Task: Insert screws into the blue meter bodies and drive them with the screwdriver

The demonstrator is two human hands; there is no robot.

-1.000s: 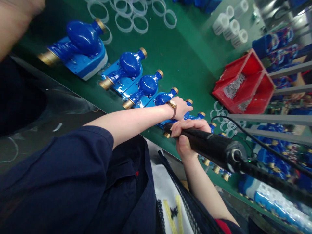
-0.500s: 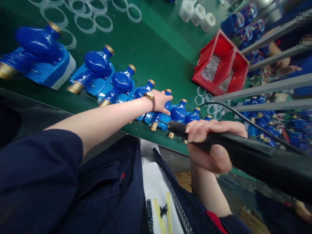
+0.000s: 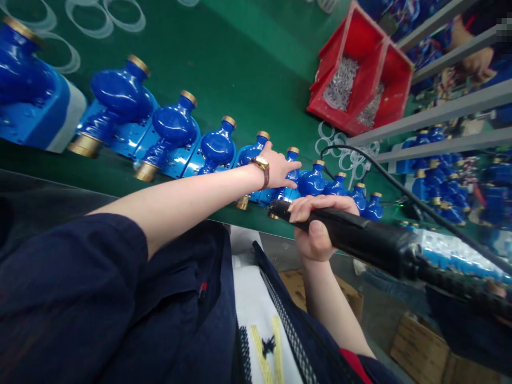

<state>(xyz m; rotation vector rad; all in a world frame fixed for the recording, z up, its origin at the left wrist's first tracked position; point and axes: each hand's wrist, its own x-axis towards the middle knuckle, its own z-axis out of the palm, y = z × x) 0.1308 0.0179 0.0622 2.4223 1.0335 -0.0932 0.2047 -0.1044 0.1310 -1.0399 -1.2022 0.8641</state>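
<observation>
My right hand (image 3: pixel 314 245) is wrapped around a black power driver (image 3: pixel 360 234), its nose close to my left wrist; no bit can be made out. My left hand (image 3: pixel 279 168) is unclenched, fingers spread over a blue meter (image 3: pixel 293 158) in the row on the green desk (image 3: pixel 256 69); firmness of contact I cannot tell. Assessed hazards: a slip could strike my left hand, given the nose's proximity; a poorly steadied meter could twist under torque; the looping cable (image 3: pixel 408 189) could snag.
</observation>
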